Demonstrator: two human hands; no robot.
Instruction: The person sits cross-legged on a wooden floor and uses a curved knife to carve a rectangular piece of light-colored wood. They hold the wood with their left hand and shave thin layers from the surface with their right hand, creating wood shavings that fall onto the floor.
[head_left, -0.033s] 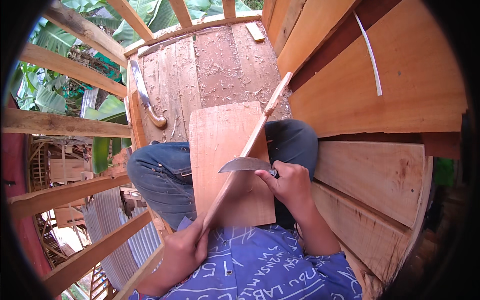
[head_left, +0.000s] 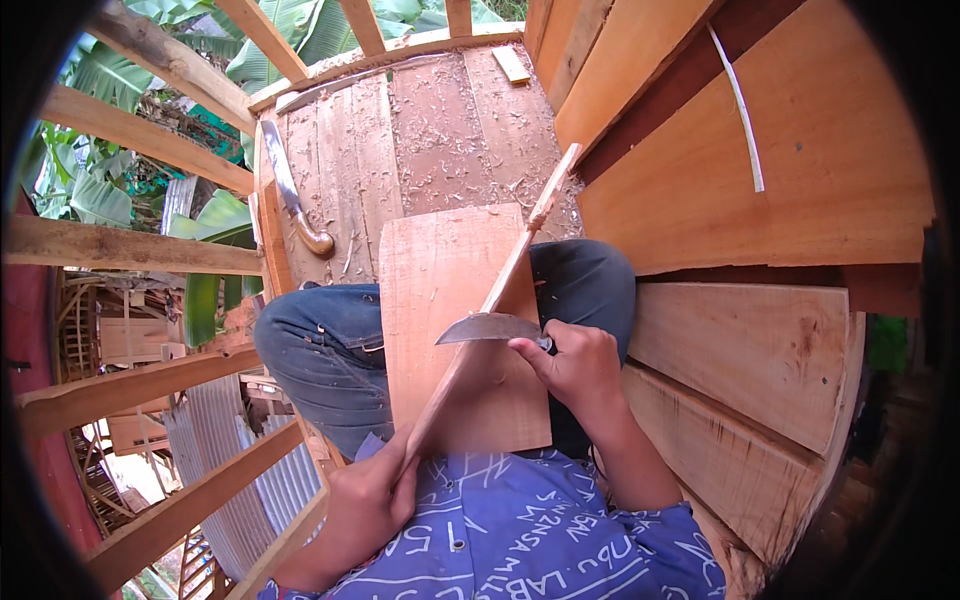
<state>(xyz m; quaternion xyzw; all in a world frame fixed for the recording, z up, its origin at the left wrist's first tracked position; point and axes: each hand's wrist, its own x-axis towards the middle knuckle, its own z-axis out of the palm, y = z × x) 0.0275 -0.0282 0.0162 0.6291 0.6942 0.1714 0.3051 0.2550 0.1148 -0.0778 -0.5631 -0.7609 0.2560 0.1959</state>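
Note:
My right hand (head_left: 580, 362) is closed around the handle of a knife (head_left: 488, 329), the thumb resting near the base of its broad curved blade. The blade lies across a long pale wooden stick (head_left: 515, 272), touching it about midway. Near my chest, my left hand (head_left: 368, 492) is wrapped round the stick's lower end. From there the stick slants up and right, with a rough raised band in its upper part. Beneath it a flat wooden board (head_left: 425, 265) rests across my lap, between my bent knees. The knife's handle is mostly hidden in my fist.
A machete (head_left: 281, 168) with a wooden handle lies on the shaving-strewn plank floor (head_left: 430, 120) at left. A small yellowish block (head_left: 510, 65) sits at the far edge. Wooden railings (head_left: 140, 255) run along the left, and a plank wall (head_left: 780, 150) stands close on the right.
The stick's upper end has shifted very slightly left. Both hands keep their grips and nearly the same places.

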